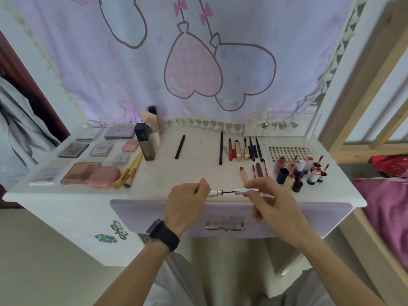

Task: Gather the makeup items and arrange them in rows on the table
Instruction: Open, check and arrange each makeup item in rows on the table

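Silver tube [215,193] and its cap [246,191] held apart over the near desk [194,164] edge.
We note both hands closed on the piece: the left hand [187,202] pinches the tube's end, the right hand [271,200] grips the cap, and a thin dark wand [229,191] spans the gap between them. A black watch [163,235] sits on the left wrist. On the desk, palettes [81,173] lie in rows at the left, brushes [130,171] just beside them, pencils [240,149] lined up far right of centre, small bottles [302,171] clustered at the right.
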Demonstrator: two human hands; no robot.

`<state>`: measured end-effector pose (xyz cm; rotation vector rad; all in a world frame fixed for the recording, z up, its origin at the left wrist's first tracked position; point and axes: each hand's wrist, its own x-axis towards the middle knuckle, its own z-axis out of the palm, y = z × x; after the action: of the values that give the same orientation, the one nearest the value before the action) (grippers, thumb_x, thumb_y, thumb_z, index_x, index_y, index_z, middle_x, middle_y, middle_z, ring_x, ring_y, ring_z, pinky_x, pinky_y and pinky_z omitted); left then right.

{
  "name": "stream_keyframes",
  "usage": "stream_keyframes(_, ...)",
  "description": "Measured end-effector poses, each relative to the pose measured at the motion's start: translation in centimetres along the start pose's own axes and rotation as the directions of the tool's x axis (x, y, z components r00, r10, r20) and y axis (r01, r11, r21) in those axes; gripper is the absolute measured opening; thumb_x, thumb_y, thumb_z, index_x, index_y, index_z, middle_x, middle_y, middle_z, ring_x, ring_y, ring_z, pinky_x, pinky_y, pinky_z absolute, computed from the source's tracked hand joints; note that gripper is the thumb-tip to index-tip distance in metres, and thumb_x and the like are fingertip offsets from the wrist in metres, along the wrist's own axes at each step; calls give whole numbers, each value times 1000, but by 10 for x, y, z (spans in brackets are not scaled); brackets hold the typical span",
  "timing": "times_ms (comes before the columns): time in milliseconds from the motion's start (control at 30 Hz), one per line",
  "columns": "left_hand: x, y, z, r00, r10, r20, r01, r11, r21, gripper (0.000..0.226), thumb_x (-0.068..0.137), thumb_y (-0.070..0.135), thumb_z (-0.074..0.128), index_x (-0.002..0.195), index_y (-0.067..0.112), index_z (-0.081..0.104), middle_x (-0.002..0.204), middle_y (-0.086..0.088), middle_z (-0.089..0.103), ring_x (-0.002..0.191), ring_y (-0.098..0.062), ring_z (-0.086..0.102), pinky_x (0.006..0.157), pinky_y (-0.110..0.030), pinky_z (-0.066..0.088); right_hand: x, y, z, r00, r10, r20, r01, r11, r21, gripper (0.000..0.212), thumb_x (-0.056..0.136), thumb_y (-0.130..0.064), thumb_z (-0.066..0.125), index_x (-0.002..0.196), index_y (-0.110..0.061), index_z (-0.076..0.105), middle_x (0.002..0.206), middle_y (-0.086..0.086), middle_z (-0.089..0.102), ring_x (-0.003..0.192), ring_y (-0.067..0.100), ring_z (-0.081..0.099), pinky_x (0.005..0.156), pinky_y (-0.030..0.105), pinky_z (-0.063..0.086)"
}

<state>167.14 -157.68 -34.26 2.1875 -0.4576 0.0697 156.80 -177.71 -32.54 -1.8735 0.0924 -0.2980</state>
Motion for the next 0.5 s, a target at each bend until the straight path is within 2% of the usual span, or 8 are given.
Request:
stream_keyframes(100, 1, -4, -3, 1000, -19, 17, 19, 1000, -20, 55, 90, 55, 35, 48, 19, 31, 41, 5, 21, 52, -26, 51, 52, -34, 23, -1, -1, -1, 994, -109, 21, 111, 974, -195, 31, 100, -18, 61, 103, -48, 60, 95, -19, 66, 70, 13, 69, 69, 21, 57)
stream_keyframes(167, 2, -5, -5, 1000, -17, 15, 17, 1000, -14, 55, 91, 54, 36, 47, 20, 32, 40, 6, 22, 54, -36, 54, 50, -34, 23, -3, -4, -1, 970, -238, 56, 241, 885, -399, 34, 100, -16, 59, 121, -43, 60, 97, -23, 63, 72, 8, 66, 71, 18, 54)
stream_keyframes(200, 2, -4, -7, 1000, -10, 9, 10, 1000, -9, 55, 90, 55, 36, 47, 21, 33, 40, 6, 23, 51, -35, 48, 50, -35, 23, -4, -5, -1, 949, -306, 82, 307, 823, -478, 35, 101, -16, 58, 130, -33, 62, 104, -22, 62, 72, 7, 63, 72, 20, 54)
stream_keyframes(233, 2, -4, -9, 1000, 2, 1, -2, 1000, 0, 55, 90, 56, 35, 47, 22, 34, 41, 6, 22, 44, -26, 36, 50, -34, 23, -4, -6, -2, 929, -354, 107, 354, 768, -534, 34, 101, -15, 57, 133, -24, 64, 109, -15, 64, 75, 7, 62, 73, 25, 56)
stream_keyframes(267, 3, -3, -10, 1000, 17, -5, -17, 1000, 14, 55, 89, 56, 35, 47, 22, 34, 41, 6, 22, 42, -16, 27, 49, -33, 22, -5, -6, -2, 915, -385, 121, 381, 726, -573, 32, 101, -15, 57, 132, -18, 65, 113, -9, 66, 78, 10, 64, 72, 31, 58)
stream_keyframes(300, 3, -3, -11, 1000, 29, -7, -29, 999, 28, 54, 90, 55, 35, 48, 21, 33, 42, 6, 21, 43, -12, 23, 49, -32, 22, -5, -6, -3, 906, -404, 127, 394, 694, -603, 30, 101, -15, 56, 130, -15, 67, 115, -5, 68, 81, 16, 68, 72, 36, 59)
stream_keyframes(400, 3, -3, -13, 998, 55, 6, -55, 997, 53, 57, 95, 48, 40, 47, 20, 31, 42, 6, 20, 43, -13, 20, 48, -29, 20, -5, -6, -2, 904, -406, 137, 390, 646, -656, 28, 102, -15, 54, 127, -13, 66, 118, -2, 68, 81, 24, 71, 67, 42, 60)
stream_keyframes(500, 5, -3, -17, 997, 67, 30, -69, 994, 80, 61, 101, 39, 45, 43, 23, 32, 40, 6, 20, 42, -13, 20, 46, -21, 17, -9, -4, 0, 920, -365, 143, 358, 633, -686, 28, 104, -18, 51, 129, -15, 62, 118, -3, 67, 75, 22, 69, 63, 40, 59)
